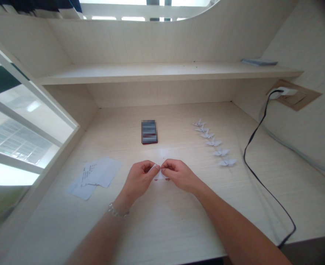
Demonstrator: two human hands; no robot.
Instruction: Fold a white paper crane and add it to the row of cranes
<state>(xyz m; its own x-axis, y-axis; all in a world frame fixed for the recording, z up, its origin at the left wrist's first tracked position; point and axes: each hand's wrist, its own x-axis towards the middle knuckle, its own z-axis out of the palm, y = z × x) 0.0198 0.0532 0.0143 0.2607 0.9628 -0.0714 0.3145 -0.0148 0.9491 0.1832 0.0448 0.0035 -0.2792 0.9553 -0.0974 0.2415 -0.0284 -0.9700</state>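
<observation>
Closest in view, both forearms reach in from the bottom edge over a pale wood-grain desk [165, 224], and a chain bracelet [117, 210] circles the left wrist. The left hand [138, 178] and right hand [179, 176] meet at the middle of the desk, fingers curled inward and fingertips pinching a small piece of white paper [159, 173] between them (it is folded, though the fingers hide most of its shape). Just left of the hands lie overlapping white printed sheets [94, 177], with a black cable [257, 162] curving across the desk well to the right. Beyond the right hand, six white origami cranes [214, 143] run in a slanting line, one behind another. Farther back, a dark rectangular object [149, 131] lies flat, its face pixelated and impossible to identify. The cable rises to a white plug [285, 91] in a brown wall socket plate [295, 94]. At the far end, a built-in shelf [156, 73] spans the desk, a thin blue-grey booklet [258, 62] lying near its right end.
</observation>
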